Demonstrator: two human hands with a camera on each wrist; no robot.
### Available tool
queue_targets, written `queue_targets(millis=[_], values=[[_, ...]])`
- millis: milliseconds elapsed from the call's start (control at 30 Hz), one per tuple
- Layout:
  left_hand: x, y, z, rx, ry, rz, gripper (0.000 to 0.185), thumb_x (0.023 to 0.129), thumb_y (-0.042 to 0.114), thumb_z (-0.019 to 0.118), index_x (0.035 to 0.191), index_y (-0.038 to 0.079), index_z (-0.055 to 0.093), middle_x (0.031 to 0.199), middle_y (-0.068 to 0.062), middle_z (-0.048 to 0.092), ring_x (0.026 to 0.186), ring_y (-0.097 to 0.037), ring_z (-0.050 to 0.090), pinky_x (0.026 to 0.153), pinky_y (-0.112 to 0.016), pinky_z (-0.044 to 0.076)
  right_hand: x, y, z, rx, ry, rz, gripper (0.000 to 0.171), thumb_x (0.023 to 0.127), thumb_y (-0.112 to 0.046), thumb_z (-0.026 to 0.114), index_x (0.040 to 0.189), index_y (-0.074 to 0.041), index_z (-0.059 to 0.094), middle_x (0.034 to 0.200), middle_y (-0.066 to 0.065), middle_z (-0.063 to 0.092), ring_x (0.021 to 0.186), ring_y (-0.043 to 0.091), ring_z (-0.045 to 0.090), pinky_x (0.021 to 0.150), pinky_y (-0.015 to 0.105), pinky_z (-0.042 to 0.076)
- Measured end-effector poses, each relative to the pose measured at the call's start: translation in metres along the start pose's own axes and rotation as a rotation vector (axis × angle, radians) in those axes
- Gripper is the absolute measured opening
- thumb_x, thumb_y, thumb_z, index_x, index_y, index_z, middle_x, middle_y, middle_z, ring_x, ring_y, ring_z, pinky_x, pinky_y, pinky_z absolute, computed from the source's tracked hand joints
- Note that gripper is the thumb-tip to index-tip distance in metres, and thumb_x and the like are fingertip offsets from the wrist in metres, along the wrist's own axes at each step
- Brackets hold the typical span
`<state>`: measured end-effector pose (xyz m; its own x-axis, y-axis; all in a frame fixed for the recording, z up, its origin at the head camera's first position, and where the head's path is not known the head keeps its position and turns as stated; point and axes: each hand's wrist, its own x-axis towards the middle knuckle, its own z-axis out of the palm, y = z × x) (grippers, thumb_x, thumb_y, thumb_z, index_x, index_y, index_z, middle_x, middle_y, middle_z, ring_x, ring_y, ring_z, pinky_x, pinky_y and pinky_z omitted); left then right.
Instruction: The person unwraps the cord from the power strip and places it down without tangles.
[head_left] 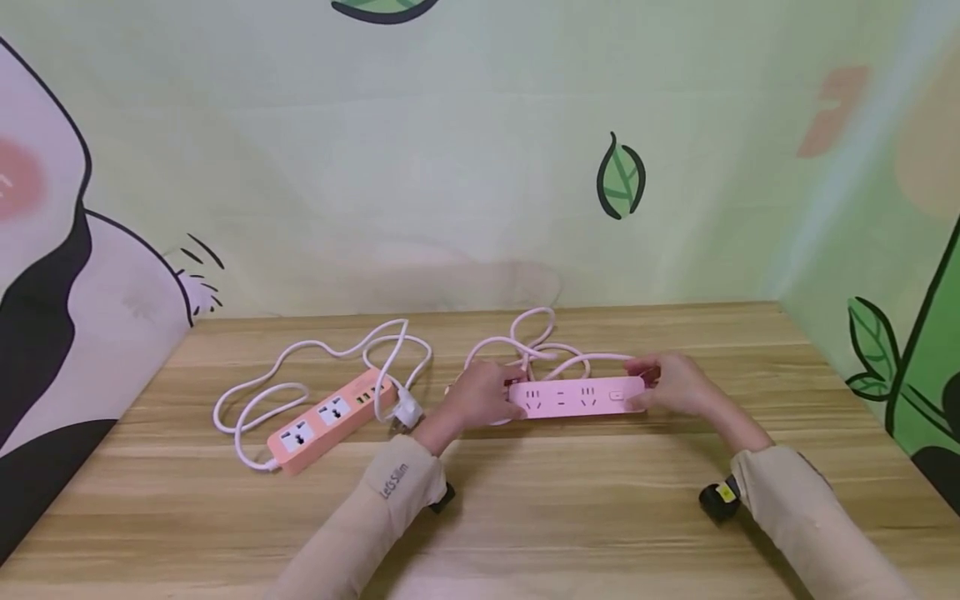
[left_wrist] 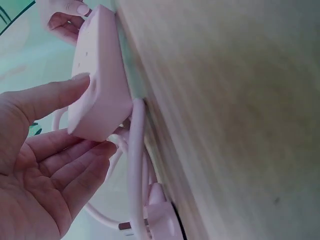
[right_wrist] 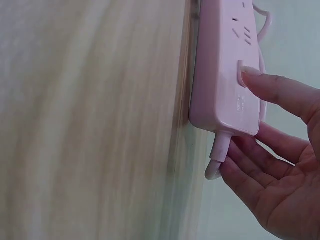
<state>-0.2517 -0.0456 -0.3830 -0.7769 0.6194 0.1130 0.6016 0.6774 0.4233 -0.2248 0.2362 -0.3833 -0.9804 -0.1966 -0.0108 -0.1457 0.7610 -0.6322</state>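
A pink power strip (head_left: 573, 399) lies lengthwise across the middle of the table, its sockets and switch (right_wrist: 241, 74) showing. My left hand (head_left: 480, 396) pinches its left end, thumb on the socket side and fingers behind, as the left wrist view shows. At the other end, my right hand (head_left: 675, 385) holds the strip with the thumb at the switch and the fingers (right_wrist: 250, 170) around the back, near where the cord leaves. The pink cord (head_left: 534, 343) loops behind the strip. Its plug (left_wrist: 165, 220) sits below the left hand in the left wrist view.
To the left lies an orange power strip (head_left: 313, 425), set at a slant. Its white cord (head_left: 303, 343) loops around it, and the white plug (head_left: 407, 409) rests by its upper end. A printed cloth backdrop (head_left: 480, 183) stands behind the wooden table (head_left: 570, 517).
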Motion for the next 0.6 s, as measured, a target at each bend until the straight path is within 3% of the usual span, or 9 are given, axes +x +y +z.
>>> queue_targets(millis=[133,233,300,367,433,467,533,600], values=[[-0.001,0.001,-0.006,-0.037,-0.008,-0.055,0.048,0.070,0.019,0.076,0.114,0.006,0.063,0.071,-0.006,0.067,0.057,-0.009,0.049,0.060,-0.024,0.043,-0.002,0.000,-0.004,0.041,0.018,0.014,0.055,0.070,-0.014,0.076,0.115,0.010,0.056,0.103,0.021,0.062,0.094,0.030,0.056,0.078,0.035,0.045],[-0.004,0.001,-0.010,-0.049,-0.011,-0.088,0.051,0.073,0.022,0.075,0.120,0.009,0.059,0.062,-0.005,0.063,0.053,-0.010,0.048,0.063,-0.026,0.046,-0.003,0.001,-0.006,0.053,0.024,0.013,0.055,0.071,-0.015,0.075,0.116,0.010,0.056,0.107,0.022,0.061,0.097,0.031,0.057,0.080,0.036,0.045],[-0.006,0.000,-0.013,-0.064,-0.010,-0.095,0.049,0.076,0.023,0.072,0.121,0.010,0.059,0.054,-0.004,0.056,0.049,-0.010,0.043,0.056,-0.026,0.044,-0.004,0.002,-0.007,0.056,0.030,0.006,0.053,0.072,-0.014,0.074,0.116,0.010,0.056,0.108,0.023,0.061,0.098,0.031,0.057,0.081,0.035,0.045],[-0.010,-0.002,-0.015,-0.073,0.012,-0.101,0.046,0.078,0.023,0.070,0.121,0.009,0.059,0.066,-0.007,0.063,0.055,-0.012,0.051,0.060,-0.028,0.047,-0.004,0.003,-0.008,0.056,0.039,-0.008,0.051,0.073,-0.013,0.073,0.115,0.010,0.057,0.107,0.022,0.062,0.097,0.031,0.058,0.080,0.035,0.045],[-0.013,-0.002,-0.017,-0.086,0.044,-0.101,0.044,0.080,0.023,0.068,0.120,0.007,0.059,0.089,-0.012,0.068,0.061,-0.014,0.054,0.060,-0.030,0.047,-0.005,0.003,-0.009,0.056,0.050,-0.022,0.048,0.074,-0.013,0.072,0.113,0.010,0.057,0.106,0.022,0.062,0.095,0.031,0.058,0.079,0.034,0.045],[-0.015,-0.003,-0.019,-0.092,0.054,-0.109,0.043,0.082,0.024,0.066,0.121,0.007,0.059,0.085,-0.013,0.067,0.057,-0.013,0.051,0.056,-0.029,0.046,-0.006,0.003,-0.010,0.059,0.054,-0.027,0.047,0.075,-0.014,0.072,0.113,0.011,0.057,0.105,0.022,0.062,0.094,0.031,0.059,0.078,0.033,0.045],[-0.019,-0.004,-0.022,-0.096,0.081,-0.119,0.041,0.083,0.024,0.065,0.120,0.006,0.059,0.100,-0.014,0.066,0.057,-0.012,0.051,0.056,-0.028,0.045,-0.007,0.002,-0.012,0.057,0.061,-0.039,0.046,0.077,-0.015,0.071,0.113,0.011,0.057,0.104,0.022,0.063,0.093,0.031,0.059,0.077,0.033,0.044],[-0.022,-0.006,-0.026,-0.094,0.090,-0.127,0.040,0.085,0.024,0.063,0.120,0.005,0.059,0.087,-0.016,0.066,0.045,-0.010,0.036,0.046,-0.026,0.036,-0.007,0.002,-0.013,0.057,0.063,-0.045,0.045,0.078,-0.015,0.070,0.113,0.011,0.057,0.104,0.022,0.063,0.093,0.031,0.059,0.077,0.033,0.044]])
